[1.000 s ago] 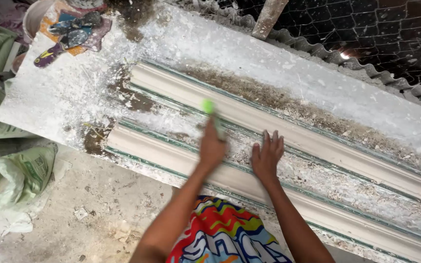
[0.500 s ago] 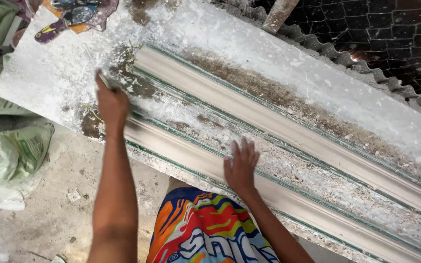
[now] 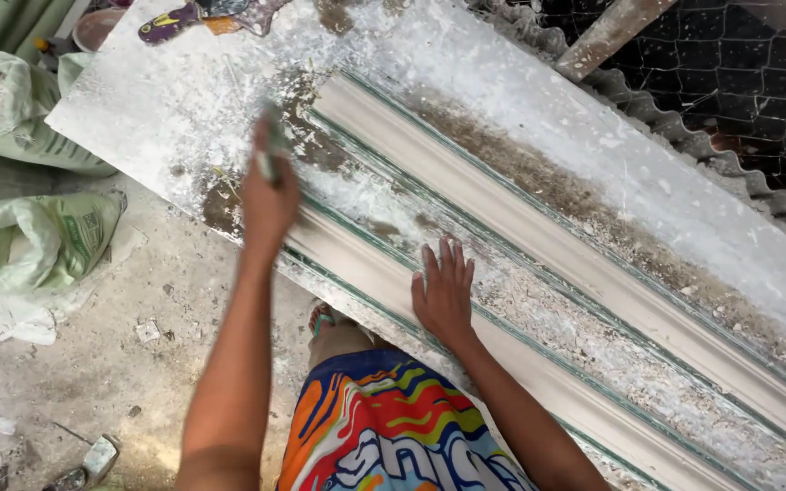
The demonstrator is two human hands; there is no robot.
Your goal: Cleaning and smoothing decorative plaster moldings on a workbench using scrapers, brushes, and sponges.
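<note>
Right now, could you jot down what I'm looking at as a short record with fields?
Setting: white-dusted board with long plaster mouldings on it
Left hand: closed on a small tool with a green handle, blurred, over the mouldings' end
Right hand: flat, fingers spread, on the near moulding
Floor: pale sacks at left, scattered debris

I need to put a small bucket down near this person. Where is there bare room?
Bare white board lies between the sacks and the moulding's end, below the shoe. Concrete floor below the sacks is open too. Crowded: left hand and right hand occupy the moulding.
</note>
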